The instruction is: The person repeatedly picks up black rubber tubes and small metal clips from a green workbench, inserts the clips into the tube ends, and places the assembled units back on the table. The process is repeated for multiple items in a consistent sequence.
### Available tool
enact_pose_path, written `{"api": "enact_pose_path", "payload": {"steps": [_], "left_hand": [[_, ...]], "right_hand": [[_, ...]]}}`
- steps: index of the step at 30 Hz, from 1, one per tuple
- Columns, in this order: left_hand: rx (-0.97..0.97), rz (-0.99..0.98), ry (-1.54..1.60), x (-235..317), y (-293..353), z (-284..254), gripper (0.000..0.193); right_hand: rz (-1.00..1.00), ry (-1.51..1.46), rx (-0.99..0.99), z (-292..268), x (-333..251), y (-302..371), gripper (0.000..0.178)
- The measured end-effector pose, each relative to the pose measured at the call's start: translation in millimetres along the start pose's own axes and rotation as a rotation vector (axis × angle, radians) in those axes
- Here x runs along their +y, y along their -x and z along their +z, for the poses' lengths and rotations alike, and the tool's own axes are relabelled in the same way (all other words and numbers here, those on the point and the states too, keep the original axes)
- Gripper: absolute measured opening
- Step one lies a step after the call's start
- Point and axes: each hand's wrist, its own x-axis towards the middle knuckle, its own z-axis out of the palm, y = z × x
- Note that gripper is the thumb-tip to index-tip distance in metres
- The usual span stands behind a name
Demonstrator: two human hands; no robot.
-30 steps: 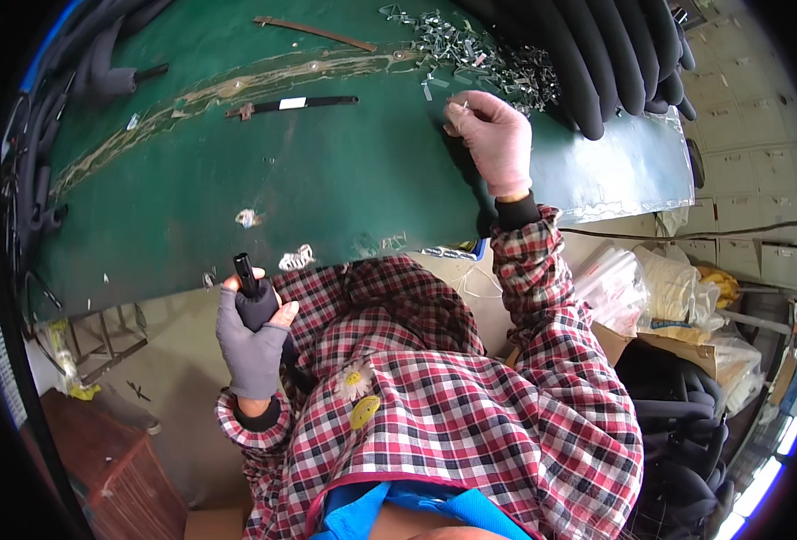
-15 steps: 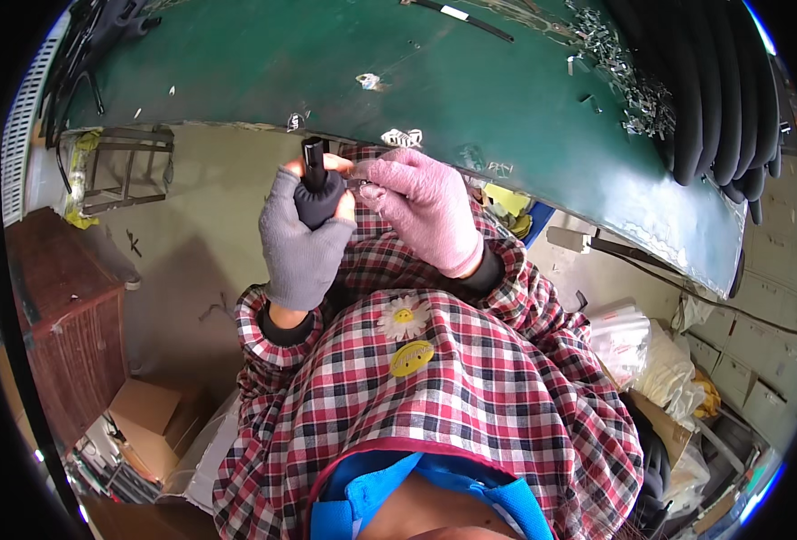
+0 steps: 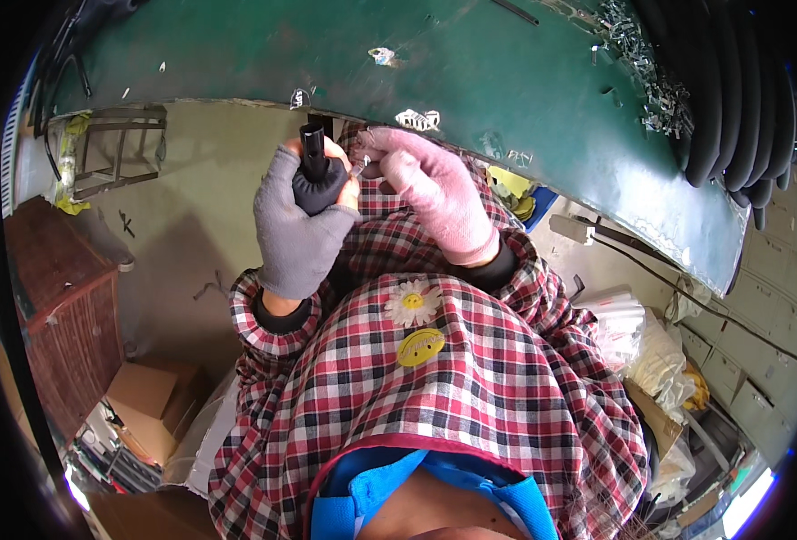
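Observation:
My left hand [image 3: 295, 234], in a grey fingerless glove, is wrapped round a black tube [image 3: 313, 148] that has a thick soft black sleeve [image 3: 319, 189] on its lower part. The tube's open end points up and away from me. My right hand [image 3: 439, 189], in a pink glove, is held just right of it with fingers curled. A small shiny piece [image 3: 362, 166] shows between its fingertips and those of my left hand. The piece is too small to name, and the fingers partly hide it.
A green table [image 3: 326, 54] runs across the far side, its edge just beyond my hands. Small metal pieces [image 3: 642, 72] lie scattered at its right, by a stack of long black foam tubes [image 3: 732, 99]. A brown wooden cabinet [image 3: 65, 306] and a cardboard box [image 3: 146, 405] stand at left.
My right hand's thumb has lifted and its fingers have opened somewhat, and the small shiny piece now shows more plainly. My left hand still holds the tube. The whole view has shifted slightly.

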Motion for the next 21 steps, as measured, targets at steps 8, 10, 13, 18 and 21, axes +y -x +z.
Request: {"api": "enact_pose_path", "payload": {"steps": [8, 10, 13, 18, 21], "left_hand": [[-0.044, 0.026, -0.057, -5, 4, 2, 0.032], [-0.040, 0.056, -0.066, -9, 5, 2, 0.032], [-0.011, 0.063, -0.047, -14, 3, 4, 0.033], [-0.022, 0.046, -0.002, -6, 2, 9, 0.036], [-0.013, 0.026, 0.069, -2, 3, 11, 0.038]], "right_hand": [[0.403, -0.454, -0.100, 3, 19, -1, 0.047], [0.431, -0.635, -0.093, 7, 28, -1, 0.046], [0.380, -0.655, -0.072, 9, 27, 1, 0.045], [0.161, -0.335, 0.181, 26, 0, 8, 0.031], [-0.074, -0.218, 0.228, 19, -16, 9, 0.030]]}}
